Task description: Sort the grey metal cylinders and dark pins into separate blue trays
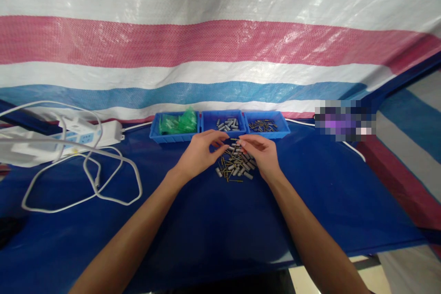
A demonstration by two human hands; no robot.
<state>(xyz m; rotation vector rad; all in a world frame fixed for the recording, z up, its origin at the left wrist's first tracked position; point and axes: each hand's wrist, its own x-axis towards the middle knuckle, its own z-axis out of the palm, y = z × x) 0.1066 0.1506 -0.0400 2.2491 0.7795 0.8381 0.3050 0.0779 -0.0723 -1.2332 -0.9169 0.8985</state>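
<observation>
My right hand (260,152) pinches a thin brass-coloured metal pin (234,139) between thumb and forefinger. Facing it, my left hand (203,150) is curled, its thumb and forefinger tips apart near the pin's other end; nothing shows between them. Below both hands lies a mixed pile (236,163) of brass-coloured pins and short silver cylinders, partly covered by the right fingers. Just beyond, a blue bin (211,117) contains silver cylinders (228,124). The blue bin to its right (285,131) holds more thin pins (262,126).
A third blue bin (175,138) on the left contains green plastic bags (179,122). White power strips (108,132) and a looped white cable (132,165) occupy the table's left side. Striped sheeting (220,43) hangs behind the blue tabletop (220,239). A blurred purple object (339,121) sits at back right.
</observation>
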